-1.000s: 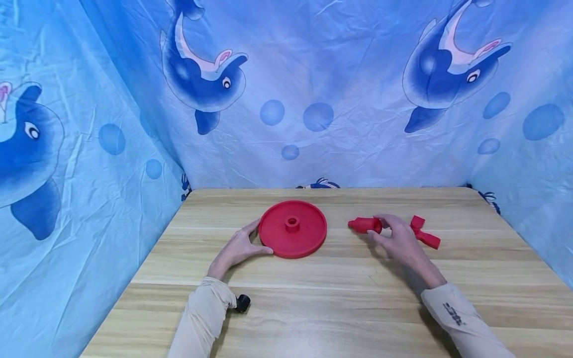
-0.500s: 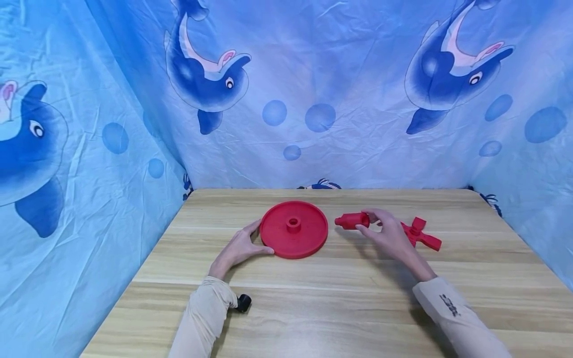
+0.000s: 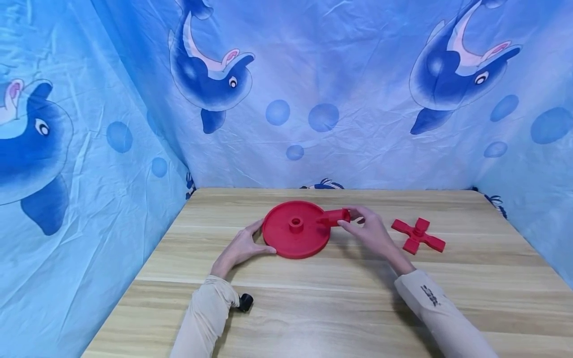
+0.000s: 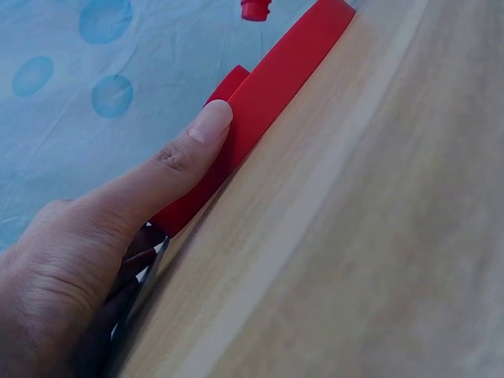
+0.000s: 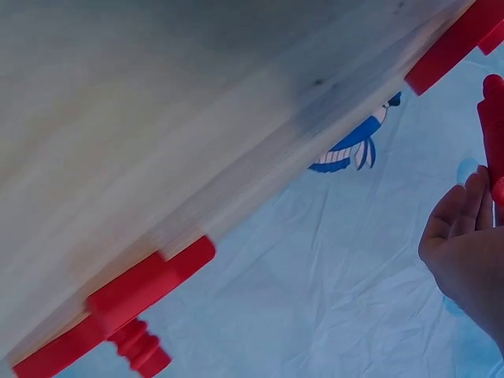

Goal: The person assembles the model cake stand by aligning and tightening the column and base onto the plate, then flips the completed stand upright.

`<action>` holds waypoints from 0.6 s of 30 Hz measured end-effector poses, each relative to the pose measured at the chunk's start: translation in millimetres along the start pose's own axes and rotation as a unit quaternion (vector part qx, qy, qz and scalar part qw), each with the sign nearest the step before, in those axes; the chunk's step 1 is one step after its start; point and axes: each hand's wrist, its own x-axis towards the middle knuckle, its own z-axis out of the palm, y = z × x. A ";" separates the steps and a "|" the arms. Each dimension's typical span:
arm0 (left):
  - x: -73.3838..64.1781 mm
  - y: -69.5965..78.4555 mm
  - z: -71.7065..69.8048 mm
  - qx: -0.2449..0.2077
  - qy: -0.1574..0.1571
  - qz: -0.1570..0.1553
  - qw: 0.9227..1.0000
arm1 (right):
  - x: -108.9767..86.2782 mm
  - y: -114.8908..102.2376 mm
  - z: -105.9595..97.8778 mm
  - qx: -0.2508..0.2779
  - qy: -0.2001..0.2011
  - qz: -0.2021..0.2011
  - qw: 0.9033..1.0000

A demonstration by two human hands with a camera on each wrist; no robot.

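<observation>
A round red disc (image 3: pixel 282 243) with a raised rim and a hollow hub in its middle lies on the table. My left hand (image 3: pixel 241 248) holds its left edge; in the left wrist view the thumb presses the disc's side wall (image 4: pixel 279 83). Between the fingers and thumb of my right hand (image 3: pixel 371 233) is a red bottle-shaped piece (image 3: pixel 336 218), held sideways, hollow end toward the hand. Its narrow tip points left and overlaps the disc's right rim in the head view. In the right wrist view, fingers hide part of this piece (image 5: pixel 494 130).
A red cross-shaped piece (image 3: pixel 420 235) lies to the right on the wooden table (image 3: pixel 313 313); the right wrist view shows its ridged post (image 5: pixel 140 346). Blue dolphin-print cloth (image 3: pixel 349 154) hangs behind the table and at both sides. A small black device (image 3: pixel 245 302) sits at the left cuff.
My right hand has carried the bottle-shaped piece left from beside the cross-shaped piece to the disc's right rim, uncovering the cross. The left hand keeps its place on the disc.
</observation>
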 end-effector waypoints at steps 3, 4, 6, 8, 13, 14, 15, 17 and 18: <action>0.2 0.2 -0.2 0.000 0.001 0.002 1.000 | 4.5 -3.2 5.3 0.009 -0.007 0.001 1.000; 0.4 0.0 -0.1 0.000 0.000 0.003 1.000 | 5.6 -4.0 7.1 0.012 -0.008 0.001 1.000; 0.7 -0.2 0.2 -0.001 -0.001 0.003 1.000 | 7.5 -5.5 10.5 0.015 -0.011 0.002 1.000; 0.9 -0.3 0.9 -0.001 -0.002 0.002 1.000 | 9.2 -6.8 14.1 0.017 -0.014 0.004 1.000; 1.0 -0.6 1.4 0.004 -0.002 -0.001 1.000 | 13.9 -8.3 22.4 0.023 -0.022 0.010 0.999; 1.1 -0.7 1.1 0.006 -0.002 -0.001 1.000 | 14.8 -8.6 23.7 0.023 -0.023 0.009 0.999; 1.1 -0.8 0.8 0.007 -0.002 -0.001 1.000 | 15.7 -9.1 24.9 0.023 -0.024 0.009 0.999; 1.2 -1.1 0.0 0.006 -0.001 0.001 1.000 | 17.0 -10.4 27.2 0.021 -0.025 0.006 0.999; 1.1 -1.2 -0.4 0.008 0.000 0.002 1.000 | 17.8 -11.1 28.1 0.021 -0.025 0.006 0.999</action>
